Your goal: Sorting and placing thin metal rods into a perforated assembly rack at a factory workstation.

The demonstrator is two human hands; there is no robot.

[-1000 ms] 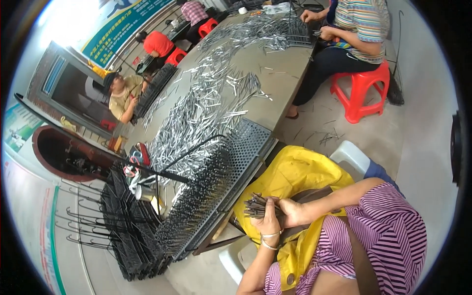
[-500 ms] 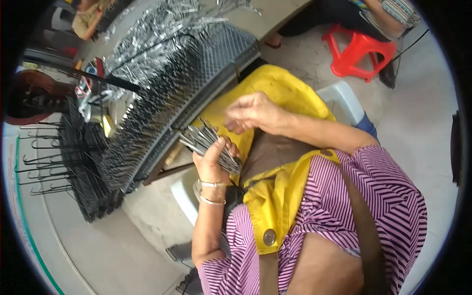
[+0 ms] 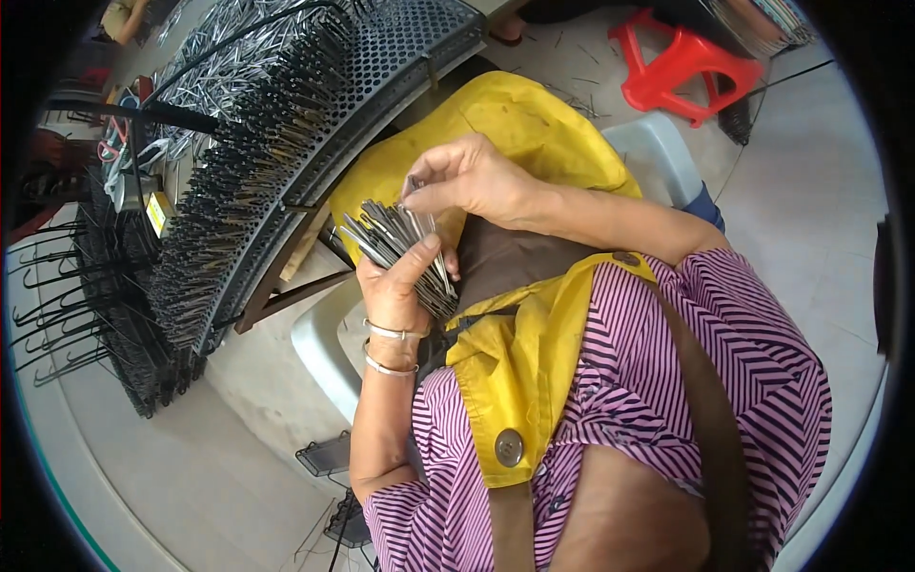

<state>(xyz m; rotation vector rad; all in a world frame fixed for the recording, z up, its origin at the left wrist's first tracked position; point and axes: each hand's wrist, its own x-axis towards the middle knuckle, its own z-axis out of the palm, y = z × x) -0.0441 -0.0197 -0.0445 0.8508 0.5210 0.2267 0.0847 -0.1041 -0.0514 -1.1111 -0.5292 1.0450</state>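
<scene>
My left hand (image 3: 393, 291) is wrapped round a thick bundle of thin metal rods (image 3: 381, 238), held over my lap with their ends fanned out toward the rack. Two bangles circle that wrist. Just above the bundle, my right hand (image 3: 477, 186) has thumb and fingers pinched together on what looks like a slim metal rod, its ends partly hidden by the fingers. Beyond my left hand stands a curved grey perforated rack (image 3: 405, 48), filled over much of its length with dark upright rods (image 3: 238, 181). A yellow apron (image 3: 534, 124) covers my lap.
Behind the rack lies a heap of shiny metal rods (image 3: 214, 57). Dark hooked wire racks (image 3: 124, 296) stand at the left. A red plastic stool (image 3: 672, 71) is on the floor at the far right, near another person's arm. I sit on a pale plastic chair (image 3: 324, 348).
My right hand has moved down and left to the bundle's top, fingers now pinched. My left hand still grips the bundle. The whole view has shifted, moving the rack up and left.
</scene>
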